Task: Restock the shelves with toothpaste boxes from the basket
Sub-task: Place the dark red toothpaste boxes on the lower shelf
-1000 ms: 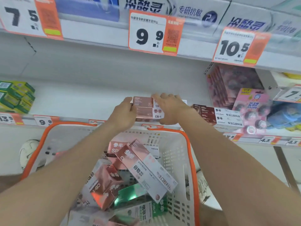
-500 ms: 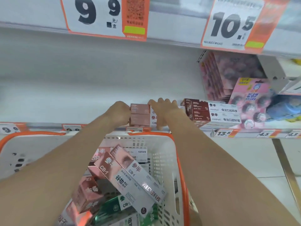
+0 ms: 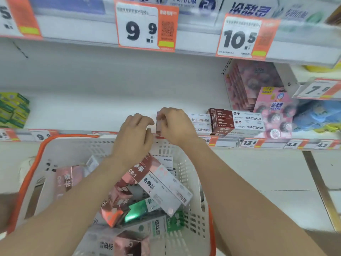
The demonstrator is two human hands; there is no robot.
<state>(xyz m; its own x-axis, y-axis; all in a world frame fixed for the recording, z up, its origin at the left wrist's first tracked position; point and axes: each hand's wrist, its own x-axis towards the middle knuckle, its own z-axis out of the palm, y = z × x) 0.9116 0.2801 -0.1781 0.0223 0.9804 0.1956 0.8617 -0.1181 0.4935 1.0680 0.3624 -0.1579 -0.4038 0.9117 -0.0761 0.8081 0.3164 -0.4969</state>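
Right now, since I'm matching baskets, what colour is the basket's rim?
The basket rim is orange; head view.

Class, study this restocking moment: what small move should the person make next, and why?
Probably ease the pink boxes back from the shelf lip, then let go: the right hand has its grip on them at the front edge beside the stocked row, and the basket holds many more.

Stacked boxes [image 3: 159, 124] mostly hidden behind right hand [image 3: 178, 124], only left ends showing. Left hand [image 3: 135, 132] touching them or not: can't tell. Top-shelf boxes [image 3: 249, 10] cut by upper edge. Basket [image 3: 79, 150] near side cut off below. Price tag [image 3: 145, 26] small print unreadable.
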